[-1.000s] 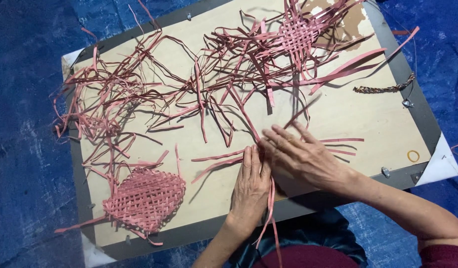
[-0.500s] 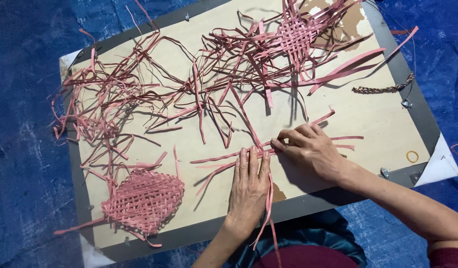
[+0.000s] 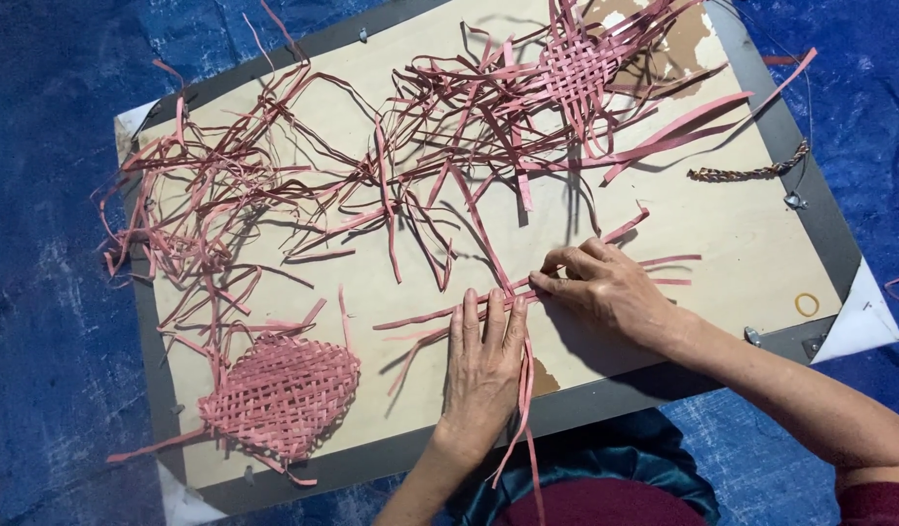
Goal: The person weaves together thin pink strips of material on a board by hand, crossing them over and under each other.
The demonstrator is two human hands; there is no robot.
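Note:
My left hand point(image 3: 483, 368) lies flat, fingers together, pressing down several pink strips point(image 3: 425, 317) on a pale wooden board point(image 3: 722, 244). My right hand point(image 3: 605, 287) sits just right of it, its fingertips pinching a pink strip where it crosses the flat ones. One long strip point(image 3: 522, 429) runs under my left hand and hangs off the board's near edge. A finished woven pink mat point(image 3: 284, 394) lies at the board's near left. A second, partly woven piece point(image 3: 576, 68) with long loose ends lies at the far right.
A tangle of loose pink strips point(image 3: 215, 185) covers the board's left and middle. A braided cord point(image 3: 746, 173) and a yellow rubber band point(image 3: 807, 304) lie at the right. The board rests on a grey frame point(image 3: 810, 209) over a blue tarp point(image 3: 40, 292).
My right hand has slid right and spread away from the left hand, drawing a strip across. The left hand has flattened onto the strips.

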